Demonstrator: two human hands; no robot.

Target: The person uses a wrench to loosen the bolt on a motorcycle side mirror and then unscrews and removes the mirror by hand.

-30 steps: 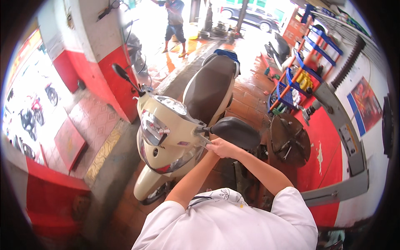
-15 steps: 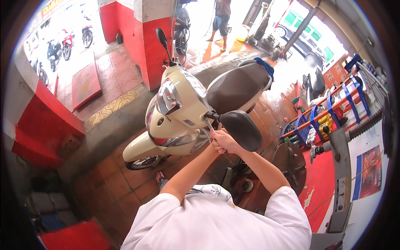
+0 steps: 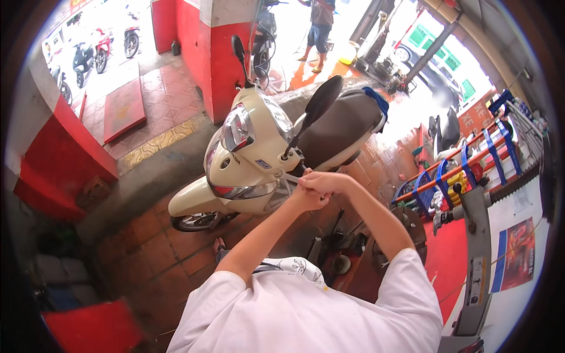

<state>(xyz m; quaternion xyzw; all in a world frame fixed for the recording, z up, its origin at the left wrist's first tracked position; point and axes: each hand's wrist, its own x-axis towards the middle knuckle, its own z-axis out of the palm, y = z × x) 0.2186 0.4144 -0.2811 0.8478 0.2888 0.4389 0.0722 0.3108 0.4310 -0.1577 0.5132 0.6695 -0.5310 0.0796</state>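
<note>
A cream scooter (image 3: 241,159) with a brown seat (image 3: 338,126) stands before me. My left hand (image 3: 311,200) and my right hand (image 3: 325,183) are closed together, the right over the left, just below the base of the scooter's nearer mirror (image 3: 325,101). From between them a slim silver tool, apparently a wrench (image 3: 289,177), points left toward the scooter's front panel. My fingers hide its handle, and I cannot tell whether its end touches anything. The nearer mirror rises on its stem, tilted up and to the right; the other mirror (image 3: 238,48) stands on the far side.
A red and white pillar (image 3: 220,65) rises behind the scooter. At right are a rack with blue brackets (image 3: 441,176) and a grey metal post (image 3: 474,259). Another person (image 3: 319,32) stands outside, with parked motorbikes (image 3: 101,47) at far left.
The nearer mirror has swung from hanging low at the right to standing upright. My hands stay clasped together, with the right wrist now higher and bent over the left.
</note>
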